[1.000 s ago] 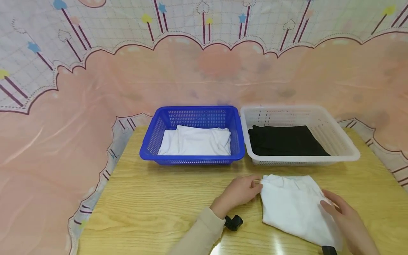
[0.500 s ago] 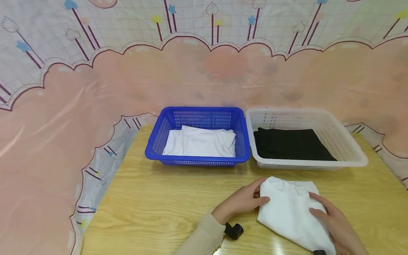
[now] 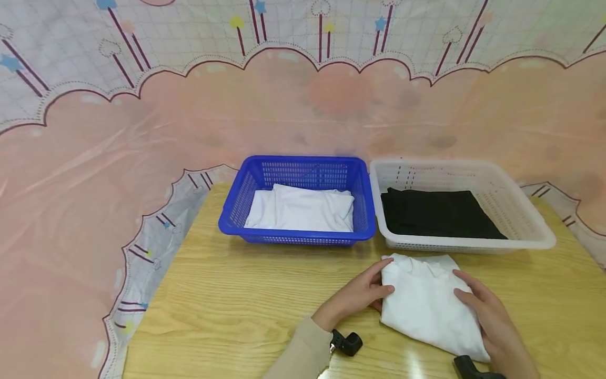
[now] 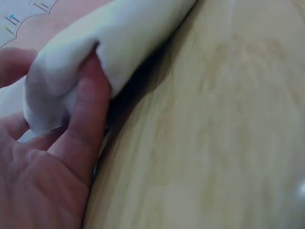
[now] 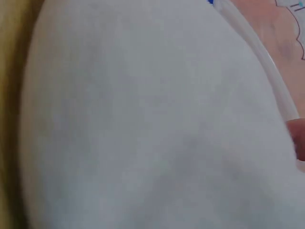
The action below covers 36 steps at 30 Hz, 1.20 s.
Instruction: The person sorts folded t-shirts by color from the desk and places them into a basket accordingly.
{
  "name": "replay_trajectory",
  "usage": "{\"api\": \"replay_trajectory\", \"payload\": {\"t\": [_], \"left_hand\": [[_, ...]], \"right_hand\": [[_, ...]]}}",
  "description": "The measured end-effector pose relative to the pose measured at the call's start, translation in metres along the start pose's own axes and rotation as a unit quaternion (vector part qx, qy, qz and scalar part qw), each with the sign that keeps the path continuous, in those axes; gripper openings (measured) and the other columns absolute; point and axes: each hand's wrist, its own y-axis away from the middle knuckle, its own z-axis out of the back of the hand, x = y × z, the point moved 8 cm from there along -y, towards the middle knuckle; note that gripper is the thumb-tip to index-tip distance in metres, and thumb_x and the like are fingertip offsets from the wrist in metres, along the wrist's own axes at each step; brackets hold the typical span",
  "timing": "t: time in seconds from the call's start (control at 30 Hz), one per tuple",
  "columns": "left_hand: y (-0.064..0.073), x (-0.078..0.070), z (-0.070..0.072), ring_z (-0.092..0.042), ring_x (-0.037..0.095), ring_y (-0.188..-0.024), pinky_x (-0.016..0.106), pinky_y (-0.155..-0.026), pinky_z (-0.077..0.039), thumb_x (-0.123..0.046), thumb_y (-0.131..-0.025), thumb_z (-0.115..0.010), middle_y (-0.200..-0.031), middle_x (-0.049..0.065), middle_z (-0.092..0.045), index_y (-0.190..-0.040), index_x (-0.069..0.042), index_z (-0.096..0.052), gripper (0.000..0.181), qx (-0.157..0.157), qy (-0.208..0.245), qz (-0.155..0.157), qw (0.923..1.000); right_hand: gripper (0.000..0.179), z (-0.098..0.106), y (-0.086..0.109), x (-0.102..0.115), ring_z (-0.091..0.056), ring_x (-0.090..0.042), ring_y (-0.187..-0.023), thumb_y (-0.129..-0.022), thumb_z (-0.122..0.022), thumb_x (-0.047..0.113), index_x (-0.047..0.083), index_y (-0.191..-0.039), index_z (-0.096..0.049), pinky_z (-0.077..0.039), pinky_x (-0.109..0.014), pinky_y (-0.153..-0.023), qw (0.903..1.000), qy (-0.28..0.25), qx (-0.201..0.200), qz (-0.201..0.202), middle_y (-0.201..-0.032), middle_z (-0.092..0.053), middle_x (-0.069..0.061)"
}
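A folded white shirt [image 3: 428,302], with collar-like folds along its far edge, is between both hands in front of the white basket. At its left edge my left hand [image 3: 357,295] grips it, thumb on top. In the left wrist view, fingers [image 4: 90,100] curl against a rounded fold of the shirt [image 4: 128,33], close over the wood. My right hand [image 3: 487,310] holds the right edge, thumb and forefinger on top, its other fingers hidden. White cloth [image 5: 143,114] fills most of the right wrist view, with a fingertip [image 5: 298,136] at the right.
A blue basket [image 3: 295,237] at the back of the wooden table [image 3: 213,305] holds folded white clothes [image 3: 303,210]. Beside it on the right, a white basket [image 3: 464,243] holds folded black clothes [image 3: 435,213]. A patterned curtain [image 3: 284,116] hangs behind.
The left hand has changed from pinching the far left corner to gripping the left edge. The right hand has moved in along the right edge, and the shirt looks narrower.
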Motion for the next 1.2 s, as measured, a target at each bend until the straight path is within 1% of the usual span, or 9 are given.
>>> {"api": "replay_trajectory", "payload": {"t": [0.2,0.33,0.43,0.5,0.7,0.8,0.9,0.97,1.2], "left_hand": [[-0.001,-0.003,0.010,-0.058,0.012,-0.089,0.032,-0.061,-0.051,-0.014,-0.089,-0.054,-0.124,0.000,-0.048,-0.141,-0.028,-0.022,0.063,-0.028,-0.007,-0.005,0.9996],[-0.002,-0.006,0.024,-0.055,0.010,-0.101,0.028,-0.074,-0.048,-0.018,-0.087,-0.058,-0.127,0.000,-0.047,-0.142,-0.026,-0.022,0.066,-0.083,-0.033,-0.013,0.9959],[-0.001,-0.008,0.035,-0.050,0.010,-0.108,0.026,-0.084,-0.044,-0.021,-0.086,-0.060,-0.129,0.002,-0.047,-0.142,-0.019,-0.024,0.067,-0.125,-0.044,-0.018,0.9910],[-0.001,-0.008,0.037,-0.051,0.011,-0.108,0.027,-0.085,-0.044,-0.020,-0.085,-0.062,-0.127,0.004,-0.049,-0.140,-0.014,-0.028,0.065,-0.136,-0.030,-0.018,0.9901],[0.002,-0.004,0.036,-0.059,0.015,-0.089,0.030,-0.074,-0.049,-0.023,-0.084,-0.062,-0.101,0.004,-0.062,-0.120,-0.005,-0.054,0.041,-0.113,0.022,0.004,0.9933],[0.004,-0.005,0.035,-0.060,0.015,-0.085,0.031,-0.071,-0.050,-0.024,-0.085,-0.060,-0.097,0.004,-0.063,-0.114,-0.007,-0.058,0.033,-0.091,0.021,0.012,0.9956],[0.005,-0.007,0.035,-0.060,0.015,-0.088,0.032,-0.072,-0.050,-0.023,-0.086,-0.058,-0.099,0.003,-0.062,-0.118,-0.010,-0.054,0.034,-0.073,0.008,0.010,0.9972],[0.005,-0.009,0.035,-0.059,0.015,-0.091,0.032,-0.074,-0.049,-0.023,-0.087,-0.058,-0.102,0.002,-0.061,-0.121,-0.011,-0.052,0.037,-0.068,-0.004,0.006,0.9976],[0.005,-0.011,0.034,-0.056,0.013,-0.097,0.029,-0.080,-0.046,-0.022,-0.088,-0.054,-0.110,0.001,-0.057,-0.128,-0.011,-0.044,0.042,-0.054,-0.023,-0.007,0.9982]], "right_hand": [[0.064,-0.007,0.004,-0.002,-0.047,0.005,-0.102,-0.095,-0.044,0.017,0.015,-0.145,-0.004,-0.044,-0.021,-0.081,0.9983,-0.046,0.034,0.010,-0.128,-0.031,0.009],[0.066,-0.023,0.006,-0.001,-0.042,0.005,-0.110,-0.096,-0.038,0.010,0.005,-0.142,0.009,-0.040,-0.020,-0.087,0.9911,-0.084,0.101,0.023,-0.132,-0.029,0.009],[0.065,-0.034,0.008,0.004,-0.040,0.003,-0.114,-0.095,-0.034,0.001,0.011,-0.142,0.010,-0.039,-0.022,-0.090,0.9792,-0.137,0.141,0.051,-0.133,-0.027,0.010],[0.066,-0.036,0.008,0.005,-0.042,0.001,-0.113,-0.094,-0.034,-0.003,0.018,-0.144,0.003,-0.039,-0.023,-0.090,0.9743,-0.165,0.142,0.059,-0.132,-0.030,0.010],[0.041,-0.037,0.005,-0.003,-0.048,-0.005,-0.106,-0.094,-0.039,0.000,0.018,-0.130,-0.034,-0.044,-0.026,-0.085,0.9833,-0.147,0.104,0.026,-0.123,-0.046,0.008],[0.051,-0.037,0.003,-0.006,-0.045,0.000,-0.108,-0.093,-0.043,0.005,0.018,-0.140,-0.025,-0.042,-0.023,-0.086,0.9901,-0.112,0.084,0.010,-0.133,-0.035,0.007],[0.064,-0.039,0.001,-0.008,-0.040,0.006,-0.109,-0.094,-0.046,0.012,0.012,-0.144,-0.007,-0.040,-0.019,-0.087,0.9954,-0.068,0.068,-0.001,-0.142,-0.016,0.000],[0.067,-0.040,0.001,-0.008,-0.039,0.007,-0.109,-0.094,-0.046,0.017,0.010,-0.144,-0.003,-0.039,-0.018,-0.087,0.9970,-0.041,0.065,-0.004,-0.144,-0.009,-0.003],[0.066,-0.044,0.003,-0.008,-0.040,0.006,-0.109,-0.094,-0.045,0.024,0.014,-0.145,-0.004,-0.040,-0.019,-0.085,0.9976,0.011,0.068,-0.003,-0.141,-0.015,-0.002]]}}
